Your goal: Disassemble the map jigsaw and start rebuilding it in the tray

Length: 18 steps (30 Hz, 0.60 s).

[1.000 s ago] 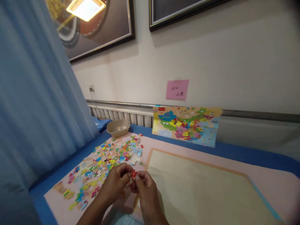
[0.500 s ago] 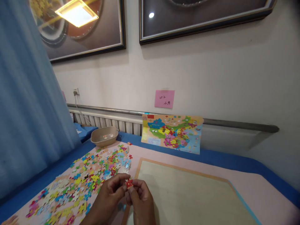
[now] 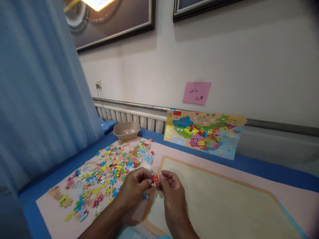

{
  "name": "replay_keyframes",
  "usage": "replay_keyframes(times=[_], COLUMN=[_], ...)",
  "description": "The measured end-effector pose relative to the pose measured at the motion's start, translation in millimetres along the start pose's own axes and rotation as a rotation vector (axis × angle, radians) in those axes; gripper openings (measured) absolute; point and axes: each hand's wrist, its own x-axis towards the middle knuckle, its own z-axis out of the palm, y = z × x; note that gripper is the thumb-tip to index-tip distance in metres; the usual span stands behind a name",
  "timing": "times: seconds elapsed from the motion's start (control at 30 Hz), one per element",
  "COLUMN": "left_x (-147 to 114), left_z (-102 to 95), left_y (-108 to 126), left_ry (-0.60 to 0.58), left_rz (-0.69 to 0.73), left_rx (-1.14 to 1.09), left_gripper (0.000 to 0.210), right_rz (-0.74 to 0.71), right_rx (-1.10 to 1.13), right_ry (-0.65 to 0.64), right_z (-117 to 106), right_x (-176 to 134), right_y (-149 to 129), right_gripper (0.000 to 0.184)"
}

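Between my two hands is a small red jigsaw piece (image 3: 156, 179) with yellow marks. My left hand (image 3: 136, 185) pinches its left side between thumb and fingers. From the other side, the thumb and fingers of my right hand (image 3: 172, 192) close on its right edge. Both hands hover over the left border of a puzzle board (image 3: 224, 199), a pale panel with an orange and blue rim. Left of the hands, many loose jigsaw pieces (image 3: 109, 166) of mixed colours lie spread on a pink sheet (image 3: 47, 212).
A beige basket (image 3: 124, 135) with a few pieces in it stands at the back. Against the wall rail leans a colourful map picture (image 3: 204, 132). A pink note (image 3: 196, 93) is stuck above it. Blue curtain (image 3: 47, 89) hangs at left.
The view has turned left and down, so more of the sheet and board shows. Both hands still hold the red jigsaw piece, which now appears tilted differently.
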Motion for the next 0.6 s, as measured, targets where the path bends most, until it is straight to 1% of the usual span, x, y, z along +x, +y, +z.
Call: replay_keyframes(times=[0.1, 0.27, 0.47, 0.6], left_x=[-1.5, -1.5, 1.5, 2.7], left_z=[-0.1, 0.1, -1.3, -1.8], left_y=[2.8, 7.7, 4.8, 6.8], left_ry=[-0.006, 0.012, 0.058, 0.112], left_rz=[0.011, 0.009, 0.012, 0.003], left_rx=[0.017, 0.049, 0.078, 0.051], left_gripper=[0.012, 0.014, 0.017, 0.019], right_rz=[0.051, 0.066, 0.079, 0.124], right_rx=[0.010, 0.017, 0.029, 0.034], right_ry=[0.025, 0.041, 0.014, -0.009], right_z=[0.6, 2.5, 4.4, 6.2], right_x=[-0.9, -1.0, -4.5, -7.6], right_y=[-2.1, -3.2, -1.7, -1.0], right_gripper=[0.045, 0.047, 0.046, 0.051])
